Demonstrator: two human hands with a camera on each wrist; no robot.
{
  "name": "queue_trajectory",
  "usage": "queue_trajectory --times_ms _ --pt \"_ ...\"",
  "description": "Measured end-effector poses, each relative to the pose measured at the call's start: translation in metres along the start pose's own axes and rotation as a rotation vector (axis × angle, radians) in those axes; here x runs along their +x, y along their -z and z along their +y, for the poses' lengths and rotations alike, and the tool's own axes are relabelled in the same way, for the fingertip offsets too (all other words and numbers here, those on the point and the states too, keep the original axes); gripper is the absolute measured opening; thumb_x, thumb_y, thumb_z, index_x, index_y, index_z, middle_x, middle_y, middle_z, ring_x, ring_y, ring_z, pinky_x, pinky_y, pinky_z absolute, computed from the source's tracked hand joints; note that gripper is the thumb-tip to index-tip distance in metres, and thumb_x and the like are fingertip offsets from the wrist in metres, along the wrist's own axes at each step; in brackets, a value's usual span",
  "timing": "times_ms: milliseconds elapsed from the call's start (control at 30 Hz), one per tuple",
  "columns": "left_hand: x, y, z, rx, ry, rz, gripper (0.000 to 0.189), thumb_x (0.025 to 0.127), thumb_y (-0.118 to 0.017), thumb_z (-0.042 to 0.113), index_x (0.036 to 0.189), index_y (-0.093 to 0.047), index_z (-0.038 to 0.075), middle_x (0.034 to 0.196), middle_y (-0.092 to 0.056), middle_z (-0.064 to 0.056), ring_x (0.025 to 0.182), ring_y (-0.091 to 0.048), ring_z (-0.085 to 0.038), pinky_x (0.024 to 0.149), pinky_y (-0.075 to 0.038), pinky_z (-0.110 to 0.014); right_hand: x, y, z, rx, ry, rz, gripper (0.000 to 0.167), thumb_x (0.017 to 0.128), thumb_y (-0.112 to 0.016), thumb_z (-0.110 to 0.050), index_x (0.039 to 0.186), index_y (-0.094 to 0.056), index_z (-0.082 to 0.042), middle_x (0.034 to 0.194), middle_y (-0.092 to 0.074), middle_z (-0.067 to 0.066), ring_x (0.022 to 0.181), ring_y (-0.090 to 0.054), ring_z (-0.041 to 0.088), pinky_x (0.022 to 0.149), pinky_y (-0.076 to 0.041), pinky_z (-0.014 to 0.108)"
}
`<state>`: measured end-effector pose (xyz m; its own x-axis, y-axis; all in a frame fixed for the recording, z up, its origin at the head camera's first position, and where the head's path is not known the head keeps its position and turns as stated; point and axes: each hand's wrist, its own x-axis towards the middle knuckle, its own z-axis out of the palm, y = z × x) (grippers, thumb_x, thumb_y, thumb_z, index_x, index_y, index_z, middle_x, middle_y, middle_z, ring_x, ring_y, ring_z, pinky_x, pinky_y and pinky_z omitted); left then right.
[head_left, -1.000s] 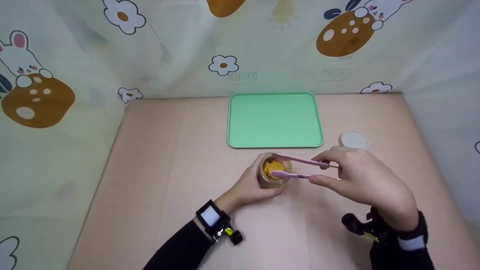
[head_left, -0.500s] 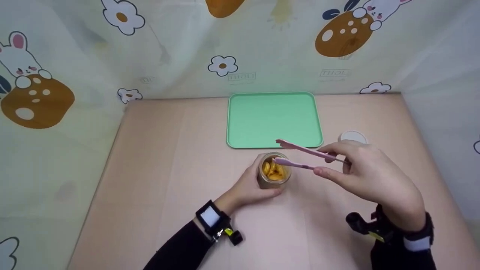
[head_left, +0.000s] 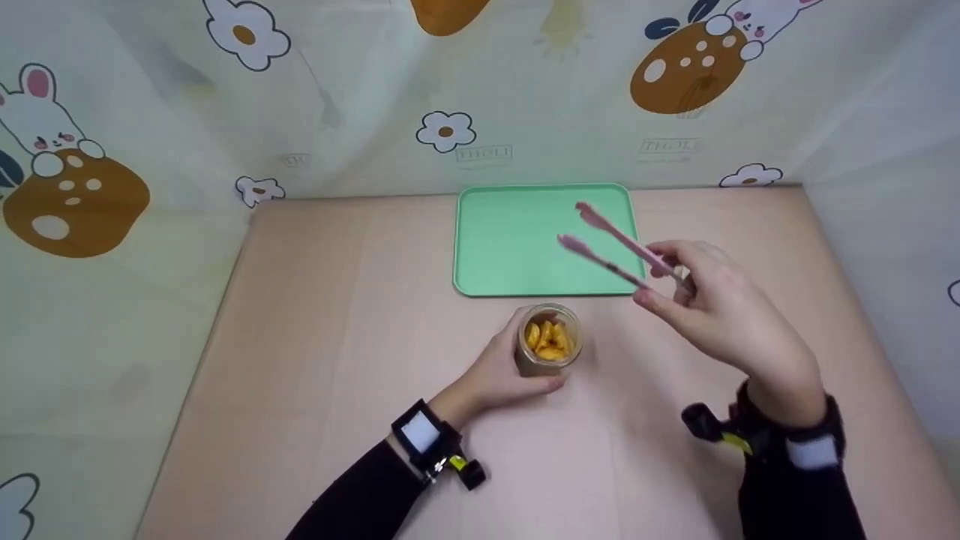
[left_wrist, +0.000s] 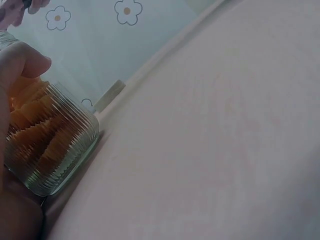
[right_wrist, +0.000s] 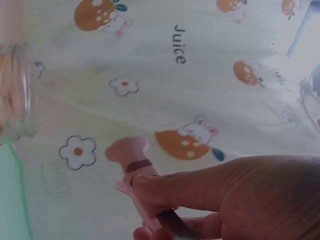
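My left hand (head_left: 501,369) holds a ribbed glass jar (left_wrist: 75,125) upright on the table, fingers and thumb around its side. Through the jar's uncovered mouth I see several yellow-orange, ridged-edged pieces (head_left: 551,343). My right hand (head_left: 739,307) grips a pair of pink tongs (head_left: 624,238) between thumb and fingers, right of and above the jar. The tongs' two arms stand apart over the right part of a green tray (head_left: 510,247), with nothing between their tips. In the right wrist view, the thumb presses on the tongs' near arm (right_wrist: 142,167).
The green tray lies flat behind the jar, close to the patterned cloth backdrop (head_left: 360,112). Cloth also hangs along the left and right sides of the table (head_left: 300,360). The white lid is hidden behind my right hand in the head view.
My right hand has raised the tongs out of the jar mouth and carried them away to over the tray. The white lid has become covered. My left hand and the jar stay put.
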<state>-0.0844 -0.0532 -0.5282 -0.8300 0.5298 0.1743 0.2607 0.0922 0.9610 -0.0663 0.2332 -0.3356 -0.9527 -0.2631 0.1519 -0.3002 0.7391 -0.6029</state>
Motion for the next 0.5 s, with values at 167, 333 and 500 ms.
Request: queue_trajectory --times_ms 167,333,500 --pt "0.0 -0.001 -0.002 -0.001 0.003 -0.001 0.094 0.083 -0.094 0.034 0.161 -0.042 0.032 0.153 -0.057 0.011 0.143 -0.053 -0.013 0.126 -0.038 -0.046 0.036 -0.028 0.035 0.04 -0.104 -0.024 0.056 0.101 -0.076 -0.011 0.15 -0.053 0.005 0.126 -0.062 0.023 0.089 -0.064 0.028 0.069 -0.052 0.03" --pt "-0.001 -0.001 -0.002 -0.009 0.0 -0.007 0.094 0.083 -0.094 0.033 0.161 -0.042 0.03 0.153 -0.057 0.01 0.143 -0.053 -0.014 0.126 -0.038 -0.046 0.061 -0.073 0.059 0.02 -0.163 -0.028 0.057 0.103 -0.072 -0.012 0.152 -0.052 0.011 0.129 -0.061 0.031 0.101 -0.066 0.038 0.085 -0.06 0.048" --pt "0.0 -0.001 -0.001 -0.015 -0.007 -0.006 0.095 0.083 -0.094 0.032 0.161 -0.041 0.028 0.153 -0.057 0.008 0.143 -0.054 -0.015 0.126 -0.039 -0.046 0.071 -0.106 0.07 -0.14 -0.191 -0.025 0.052 0.105 -0.073 -0.022 0.145 -0.061 0.01 0.12 -0.068 0.03 0.109 -0.067 0.046 0.095 -0.057 0.061"
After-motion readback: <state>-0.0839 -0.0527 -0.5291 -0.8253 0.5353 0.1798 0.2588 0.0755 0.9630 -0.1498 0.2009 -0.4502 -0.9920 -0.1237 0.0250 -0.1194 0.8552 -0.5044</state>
